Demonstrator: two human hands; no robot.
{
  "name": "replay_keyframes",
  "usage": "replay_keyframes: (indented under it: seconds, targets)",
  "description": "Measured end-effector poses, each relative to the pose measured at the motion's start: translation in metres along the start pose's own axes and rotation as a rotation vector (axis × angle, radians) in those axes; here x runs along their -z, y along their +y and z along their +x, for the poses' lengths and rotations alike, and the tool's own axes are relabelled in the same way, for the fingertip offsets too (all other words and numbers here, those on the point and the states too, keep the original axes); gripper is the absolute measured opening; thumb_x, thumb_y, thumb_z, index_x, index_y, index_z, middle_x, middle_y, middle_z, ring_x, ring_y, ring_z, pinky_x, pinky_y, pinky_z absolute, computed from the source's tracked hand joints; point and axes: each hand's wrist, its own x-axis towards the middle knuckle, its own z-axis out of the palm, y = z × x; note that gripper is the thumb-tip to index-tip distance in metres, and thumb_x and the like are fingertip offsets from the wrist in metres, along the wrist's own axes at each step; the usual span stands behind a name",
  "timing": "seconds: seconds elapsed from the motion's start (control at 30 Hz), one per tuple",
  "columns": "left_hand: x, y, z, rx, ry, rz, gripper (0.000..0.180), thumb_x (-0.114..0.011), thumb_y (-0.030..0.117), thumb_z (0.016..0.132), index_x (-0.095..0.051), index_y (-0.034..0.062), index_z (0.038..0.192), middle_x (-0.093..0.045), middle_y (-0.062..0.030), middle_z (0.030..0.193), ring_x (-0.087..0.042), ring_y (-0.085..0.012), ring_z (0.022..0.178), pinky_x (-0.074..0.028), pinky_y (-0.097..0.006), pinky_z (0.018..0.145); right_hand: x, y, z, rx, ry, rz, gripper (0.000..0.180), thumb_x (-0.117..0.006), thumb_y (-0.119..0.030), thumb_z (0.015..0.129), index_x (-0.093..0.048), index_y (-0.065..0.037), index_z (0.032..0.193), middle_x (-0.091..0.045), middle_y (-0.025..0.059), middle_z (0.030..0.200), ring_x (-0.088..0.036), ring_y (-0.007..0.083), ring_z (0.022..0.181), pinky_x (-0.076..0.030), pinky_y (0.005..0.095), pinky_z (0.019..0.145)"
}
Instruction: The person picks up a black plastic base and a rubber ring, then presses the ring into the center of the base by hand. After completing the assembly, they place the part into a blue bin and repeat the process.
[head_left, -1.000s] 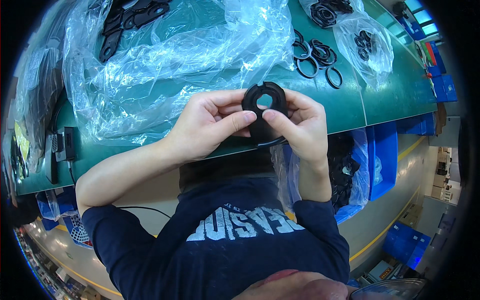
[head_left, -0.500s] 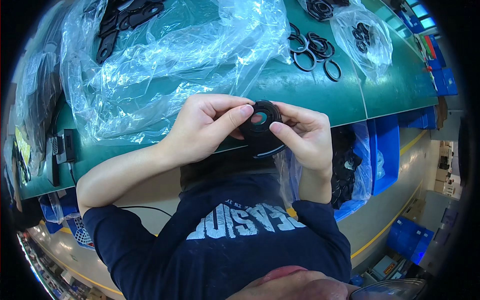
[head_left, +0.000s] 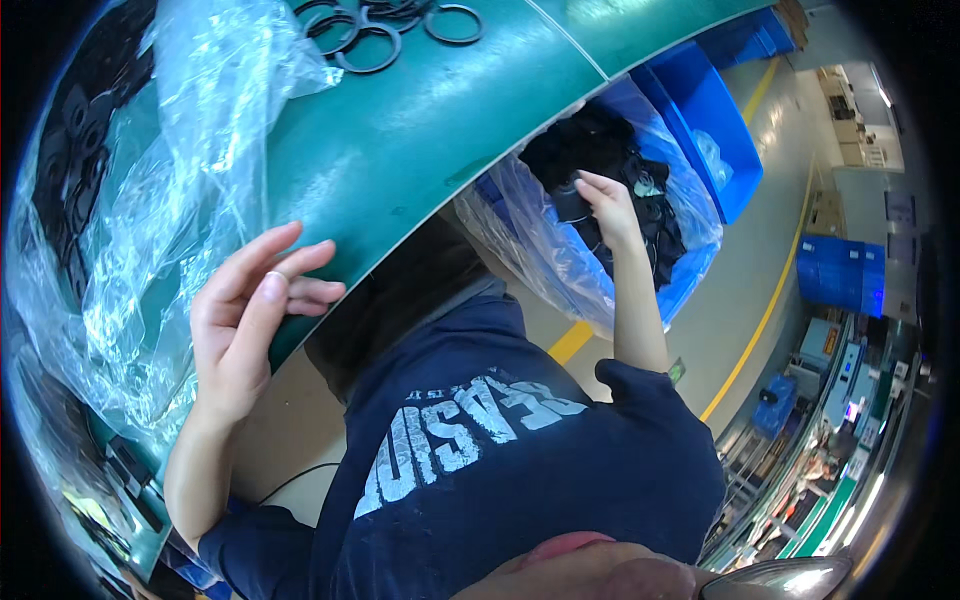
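Green surface (head_left: 420, 140) runs from near left to far right. On it, far side: loose black rings (head_left: 375, 40), approx. 4-5 of them, some overlapping. Left part of surface is covered w/ crumpled clear plastic sheet (head_left: 170, 200); dark flat parts (head_left: 75, 130) show under it at far left. Right of the surface, grey floor (head_left: 760, 250) w/ yellow line (head_left: 770, 300). Further right, stacked blue crates (head_left: 840, 275) and shelves w/ equipment (head_left: 840, 390), too small to tell more.
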Motion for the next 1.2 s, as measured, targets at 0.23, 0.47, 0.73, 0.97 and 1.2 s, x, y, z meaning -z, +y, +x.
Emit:
replay_keyframes:
  seconds: [0.23,0.47,0.73,0.97,1.2]
  targets:
    - [-0.002,-0.003,0.003,-0.003,0.013,0.030,0.038,-0.041,0.013,0.096,-0.039,-0.0038,0.130,-0.057,-0.0222,0.115,-0.064,-0.0242,0.092,-0.050,-0.030,0.078,0.098,0.105,0.010,0.265,0.608,-0.845,0.045,-0.067,-0.024,0.075,-0.060,0.003,0.109,-0.059,0.0214,0.109,-0.055,0.0338,0.105,-0.042,0.0374,0.093]
    - [-0.001,0.002,-0.001,0.023,0.058,0.079,0.035,-0.042,0.009,0.094,-0.042,-0.0041,0.127,-0.058,-0.0216,0.115,-0.064,-0.0236,0.091,-0.050,-0.030,0.079,0.040,0.113,0.010,0.365,0.536,-0.949,0.034,-0.067,-0.021,0.074,-0.063,-0.004,0.104,-0.058,0.0163,0.112,-0.053,0.0332,0.107,-0.041,0.0395,0.094]
    - [0.005,0.032,0.003,-0.328,-0.090,0.405,0.039,-0.055,0.000,0.083,-0.051,-0.0006,0.122,-0.066,-0.0136,0.098,-0.064,-0.0186,0.091,-0.050,-0.030,0.082,-0.036,0.043,-0.023,0.461,0.177,-0.414,0.022,-0.061,-0.002,0.081,-0.061,0.005,0.101,-0.062,0.0123,0.099,-0.060,0.0169,0.086,-0.048,0.0273,0.077]
    - [0.114,0.047,0.038,-0.567,0.593,1.008,0.030,-0.056,0.008,0.085,-0.058,0.0031,0.115,-0.064,-0.0082,0.102,-0.061,-0.0162,0.095,-0.048,-0.028,0.084,-0.098,-0.057,-0.058,0.678,-0.142,-0.340,0.013,-0.059,0.001,0.078,-0.062,0.004,0.090,-0.063,0.0115,0.082,-0.060,0.0174,0.073,-0.047,0.0271,0.070]
    - [0.250,0.047,0.073,-0.057,0.644,1.511,0.035,-0.059,0.019,0.082,-0.059,0.0056,0.115,-0.063,-0.0168,0.104,-0.061,-0.0293,0.097,-0.046,-0.034,0.086,-0.127,-0.076,-0.077,0.774,-0.291,-0.413,0.009,-0.062,0.001,0.074,-0.064,0.004,0.082,-0.065,0.0129,0.078,-0.063,0.0218,0.074,-0.048,0.0281,0.069]
